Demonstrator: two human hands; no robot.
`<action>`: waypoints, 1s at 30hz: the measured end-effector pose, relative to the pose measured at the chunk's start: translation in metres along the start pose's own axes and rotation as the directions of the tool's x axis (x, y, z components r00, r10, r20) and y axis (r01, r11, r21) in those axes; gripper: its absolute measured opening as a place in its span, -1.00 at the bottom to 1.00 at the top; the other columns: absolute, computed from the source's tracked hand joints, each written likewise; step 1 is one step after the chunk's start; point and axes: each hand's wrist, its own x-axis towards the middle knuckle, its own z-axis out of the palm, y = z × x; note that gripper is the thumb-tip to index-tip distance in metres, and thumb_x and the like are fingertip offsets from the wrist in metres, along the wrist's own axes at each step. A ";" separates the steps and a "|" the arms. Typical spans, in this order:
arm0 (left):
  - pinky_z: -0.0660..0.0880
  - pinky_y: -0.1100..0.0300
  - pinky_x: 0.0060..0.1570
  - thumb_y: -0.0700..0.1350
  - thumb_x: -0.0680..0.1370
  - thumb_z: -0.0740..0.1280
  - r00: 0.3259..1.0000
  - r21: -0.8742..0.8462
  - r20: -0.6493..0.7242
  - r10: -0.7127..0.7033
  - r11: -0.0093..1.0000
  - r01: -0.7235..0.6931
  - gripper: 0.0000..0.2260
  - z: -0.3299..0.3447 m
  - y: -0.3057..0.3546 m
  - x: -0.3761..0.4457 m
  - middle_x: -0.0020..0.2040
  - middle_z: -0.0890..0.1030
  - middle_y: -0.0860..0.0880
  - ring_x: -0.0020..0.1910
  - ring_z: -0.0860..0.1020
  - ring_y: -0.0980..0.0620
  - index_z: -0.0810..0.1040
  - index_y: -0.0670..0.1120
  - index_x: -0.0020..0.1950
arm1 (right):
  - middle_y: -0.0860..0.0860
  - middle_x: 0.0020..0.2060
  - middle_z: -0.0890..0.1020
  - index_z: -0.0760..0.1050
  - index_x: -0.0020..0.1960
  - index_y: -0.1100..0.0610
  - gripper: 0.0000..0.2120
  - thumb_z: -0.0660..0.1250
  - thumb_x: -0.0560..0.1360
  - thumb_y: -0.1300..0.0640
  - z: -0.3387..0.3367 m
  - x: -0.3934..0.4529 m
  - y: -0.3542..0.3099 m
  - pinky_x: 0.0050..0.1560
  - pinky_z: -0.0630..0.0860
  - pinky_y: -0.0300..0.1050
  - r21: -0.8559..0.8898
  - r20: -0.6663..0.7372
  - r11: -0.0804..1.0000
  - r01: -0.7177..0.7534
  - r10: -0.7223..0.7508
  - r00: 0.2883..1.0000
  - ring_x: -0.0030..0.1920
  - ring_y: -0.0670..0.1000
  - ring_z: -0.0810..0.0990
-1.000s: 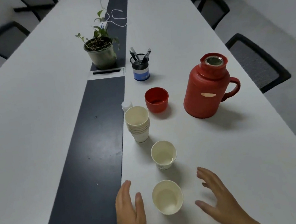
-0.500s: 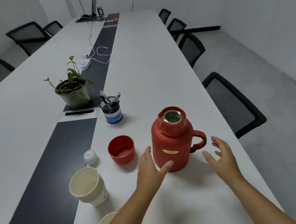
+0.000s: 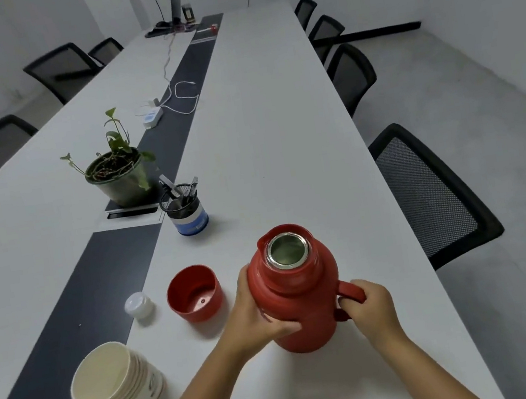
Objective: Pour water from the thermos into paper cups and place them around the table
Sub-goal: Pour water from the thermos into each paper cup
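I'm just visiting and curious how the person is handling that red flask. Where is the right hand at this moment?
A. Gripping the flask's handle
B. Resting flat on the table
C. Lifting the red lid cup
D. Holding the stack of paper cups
A: the right hand curls round the handle of the red thermos, while the left hand holds its body.

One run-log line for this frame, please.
phase: grasp | left hand: on thermos body | right hand: on handle | thermos: open, upright
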 end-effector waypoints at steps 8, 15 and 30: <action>0.38 0.52 0.01 0.00 0.03 0.50 0.998 -0.119 -0.027 -0.054 0.992 0.051 -0.20 0.028 0.014 -0.068 0.18 0.43 0.10 0.11 0.44 0.37 0.25 0.11 0.21 | -0.06 -0.67 0.26 0.21 -0.57 0.08 -0.57 0.35 0.27 0.39 -0.040 -0.069 -0.021 -0.45 0.18 -0.17 -0.051 -0.003 0.984 0.172 -0.172 0.985 -0.52 -0.09 0.22; 0.45 0.44 -0.06 -0.04 -0.03 0.44 0.980 -0.212 -0.168 -0.103 0.975 0.066 -0.23 0.049 0.035 -0.145 0.15 0.49 0.04 0.03 0.50 0.30 0.31 0.15 0.17 | -0.03 -0.61 0.34 0.31 -0.51 0.14 -0.68 0.39 0.19 0.00 -0.069 -0.143 -0.047 -0.48 0.22 -0.31 0.031 0.184 0.961 0.275 -0.276 0.943 -0.53 -0.13 0.28; 0.54 0.27 -0.15 -0.03 -0.04 0.50 0.901 -0.418 -0.324 -0.288 0.898 0.137 -0.27 0.066 0.027 -0.302 0.00 0.60 0.13 -0.04 0.58 0.19 0.42 0.17 0.11 | -0.13 -0.46 0.55 0.45 -0.41 -0.04 -0.83 0.42 0.26 0.10 -0.058 -0.262 -0.053 -0.44 0.31 -0.46 -0.094 0.281 0.902 0.422 -0.382 0.880 -0.46 -0.16 0.45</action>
